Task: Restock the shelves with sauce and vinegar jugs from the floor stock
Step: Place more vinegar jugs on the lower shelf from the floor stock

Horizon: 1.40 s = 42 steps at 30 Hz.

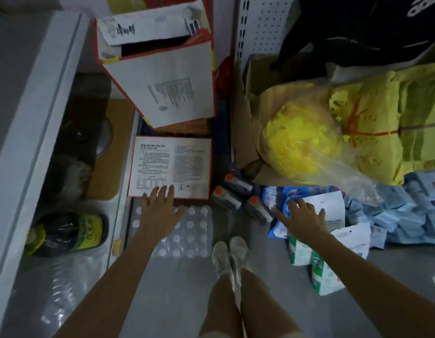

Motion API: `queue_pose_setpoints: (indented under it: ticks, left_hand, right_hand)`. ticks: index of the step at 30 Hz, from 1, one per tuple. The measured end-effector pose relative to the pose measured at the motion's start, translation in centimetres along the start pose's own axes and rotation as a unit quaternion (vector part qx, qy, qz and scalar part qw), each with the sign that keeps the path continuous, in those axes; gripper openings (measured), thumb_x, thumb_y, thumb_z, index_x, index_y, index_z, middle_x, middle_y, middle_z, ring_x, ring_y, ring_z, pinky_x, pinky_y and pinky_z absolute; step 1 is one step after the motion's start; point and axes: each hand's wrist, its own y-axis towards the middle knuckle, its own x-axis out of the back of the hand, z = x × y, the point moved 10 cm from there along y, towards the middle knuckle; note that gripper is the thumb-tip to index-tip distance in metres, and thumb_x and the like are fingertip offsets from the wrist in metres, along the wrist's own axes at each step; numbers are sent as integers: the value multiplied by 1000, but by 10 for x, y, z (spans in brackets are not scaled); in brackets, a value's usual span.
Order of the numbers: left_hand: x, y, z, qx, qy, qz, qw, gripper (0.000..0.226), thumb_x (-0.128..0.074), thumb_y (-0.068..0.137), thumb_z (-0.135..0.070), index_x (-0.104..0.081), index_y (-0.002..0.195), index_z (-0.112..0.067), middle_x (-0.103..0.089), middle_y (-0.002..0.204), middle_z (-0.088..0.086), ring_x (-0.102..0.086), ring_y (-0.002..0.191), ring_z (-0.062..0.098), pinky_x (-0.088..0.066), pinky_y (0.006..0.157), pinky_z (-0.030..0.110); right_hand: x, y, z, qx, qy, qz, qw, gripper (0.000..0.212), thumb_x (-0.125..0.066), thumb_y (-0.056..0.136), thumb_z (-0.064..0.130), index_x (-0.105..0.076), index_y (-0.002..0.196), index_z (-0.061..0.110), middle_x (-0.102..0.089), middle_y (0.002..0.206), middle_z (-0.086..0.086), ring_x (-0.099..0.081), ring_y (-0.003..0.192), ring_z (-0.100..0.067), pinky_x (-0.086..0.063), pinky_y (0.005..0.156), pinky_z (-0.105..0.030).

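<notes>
Left hand [160, 212] and right hand [305, 222] bare; pale sneakers [238, 248] (blurred)

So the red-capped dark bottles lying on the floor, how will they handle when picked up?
The red-capped bottles lie on their sides, so a nudge might roll or skid them. They look full of dark liquid, so they are probably heavy for their size.

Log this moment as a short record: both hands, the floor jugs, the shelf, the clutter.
left hand: open, fingers straight, over the bottle pack, fingertips at the red-edged box; contact unclear
right hand: open, fingers spread above the blue packets, holding nothing
floor jugs: three, dark, orange caps, lying between the hands
shelf: dark jug with yellow-green label, at the left
clutter: yellow bag in a cardboard box, at the right
</notes>
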Motion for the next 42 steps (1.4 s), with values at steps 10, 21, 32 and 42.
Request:
queue_pose_setpoints:
  ticks: [10,21,32,42]
  left_hand:
    - [-110,45,-43,-41,-83,32,995,63,-31,91,-53,-52,123,-4,-64,116,22,-62,107,40,-50,84,58]
    - [-257,77,-87,-39,-106,118,987,79,-9,97,-59,-58,124,-2,-63,119,22,-61,110,38,-51,87,55]
    - [-371,102,-132,-97,-100,156,978,66,-35,84,-52,-62,119,-3,-67,114,16,-65,105,36,-54,78,49]
    - [-394,134,-155,-114,-153,131,973,78,-26,84,-60,-50,134,-5,-57,130,17,-52,124,36,-46,94,46]
  right_hand:
    - [-70,80,-5,-4,-20,15,1000,70,-27,91,65,-31,144,19,-26,153,-6,-31,138,-27,-22,110,-55]
    - [-190,152,-13,-22,91,6,996,74,-32,86,72,-39,138,20,-33,148,-6,-38,132,-32,-28,108,-54]
    - [-283,233,-22,-30,125,28,991,71,-38,90,63,-27,144,17,-30,149,-9,-37,133,-33,-27,108,-56]
    - [-317,296,-43,-95,310,88,942,46,-42,99,39,-52,124,2,-57,99,-17,-54,80,-27,-31,62,-29]
